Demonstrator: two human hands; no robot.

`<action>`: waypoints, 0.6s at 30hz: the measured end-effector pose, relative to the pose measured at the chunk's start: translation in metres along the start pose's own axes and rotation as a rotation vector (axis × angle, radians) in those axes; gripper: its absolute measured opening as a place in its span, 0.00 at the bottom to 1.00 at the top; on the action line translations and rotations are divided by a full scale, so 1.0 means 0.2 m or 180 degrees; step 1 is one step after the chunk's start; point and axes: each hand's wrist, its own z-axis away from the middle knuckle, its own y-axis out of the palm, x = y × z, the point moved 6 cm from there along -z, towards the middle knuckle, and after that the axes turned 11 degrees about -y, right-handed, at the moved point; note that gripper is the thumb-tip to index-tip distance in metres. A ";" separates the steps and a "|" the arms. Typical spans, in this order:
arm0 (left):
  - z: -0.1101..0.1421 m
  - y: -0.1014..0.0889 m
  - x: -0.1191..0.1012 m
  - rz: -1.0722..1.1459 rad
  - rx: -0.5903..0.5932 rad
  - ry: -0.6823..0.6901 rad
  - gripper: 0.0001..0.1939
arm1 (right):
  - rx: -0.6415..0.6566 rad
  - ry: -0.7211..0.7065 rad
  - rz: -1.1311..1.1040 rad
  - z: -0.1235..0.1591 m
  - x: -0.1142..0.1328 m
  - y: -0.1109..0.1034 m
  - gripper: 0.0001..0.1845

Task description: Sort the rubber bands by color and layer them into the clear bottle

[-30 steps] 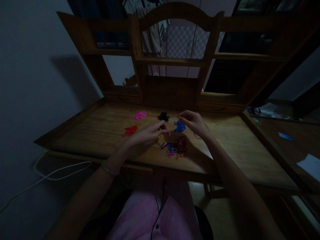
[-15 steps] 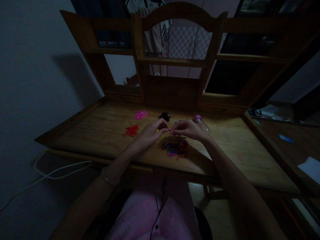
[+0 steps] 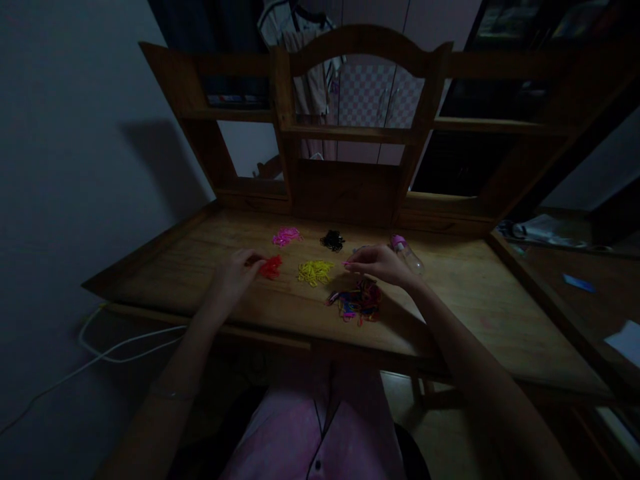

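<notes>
Small coloured elastic bands lie in heaps on a wooden desk (image 3: pixel 475 293). My left hand (image 3: pixel 235 273) reaches to the red heap (image 3: pixel 271 267), its fingertips pinched together at the heap's left edge. My right hand (image 3: pixel 381 263) hovers over the mixed-colour heap (image 3: pixel 359 300), fingers pinched on a small pink band. Between the hands lies a yellow heap (image 3: pixel 314 271). Farther back sit a pink heap (image 3: pixel 285 235) and a black heap (image 3: pixel 333 240). A blue heap is mostly hidden behind my right hand.
A clear bottle with a pink cap (image 3: pixel 406 252) lies just behind my right hand. A wooden hutch with shelves (image 3: pixel 350 133) rises at the desk's back. Papers (image 3: pixel 540 230) lie on a side surface at the right. A white cable (image 3: pixel 115 343) hangs below the desk's left edge.
My hands met over the mixed heap half a second ago. Since then my left hand has swung left to the red heap, uncovering the yellow heap. My right hand stayed nearly in place.
</notes>
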 end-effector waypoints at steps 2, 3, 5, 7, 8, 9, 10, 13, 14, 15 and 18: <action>-0.01 0.01 0.09 -0.0135 -0.0013 0.0031 0.09 | -0.0092 -0.0021 0.0045 0.00 -0.01 0.00 0.18; -0.01 0.02 0.11 -0.0168 -0.0005 0.0071 0.09 | -0.0143 -0.0030 0.0105 0.00 -0.02 0.00 0.18; 0.02 0.02 0.11 -0.0199 -0.0041 0.0166 0.11 | -0.0245 -0.0038 0.0271 -0.02 -0.04 0.00 0.18; 0.06 0.01 0.08 -0.0198 -0.0207 0.0205 0.13 | -0.0293 -0.0043 0.0448 -0.08 -0.08 0.01 0.18; 0.09 0.00 0.07 -0.0173 -0.0314 0.0188 0.13 | -0.0264 -0.0064 0.0546 -0.12 -0.09 0.03 0.17; 0.13 -0.01 0.06 -0.0120 -0.0423 0.0150 0.13 | -0.0217 -0.0117 0.0674 -0.17 -0.10 0.05 0.17; 0.16 -0.02 0.05 -0.0048 -0.0508 0.0119 0.13 | -0.0198 -0.0188 0.0827 -0.24 -0.10 0.08 0.16; 0.25 -0.02 0.03 0.0147 -0.0704 0.0074 0.12 | -0.0145 -0.0380 0.1286 -0.48 -0.09 0.17 0.10; 0.26 -0.02 0.03 0.0183 -0.0748 0.0056 0.12 | -0.0218 -0.0324 0.1459 -0.56 -0.09 0.20 0.09; 0.27 -0.01 0.03 0.0209 -0.0777 0.0039 0.12 | -0.0298 -0.0237 0.1610 -0.64 -0.09 0.23 0.08; 0.28 0.00 0.02 0.0274 -0.0813 0.0039 0.11 | -0.0464 -0.0066 0.1775 -0.81 -0.11 0.31 0.08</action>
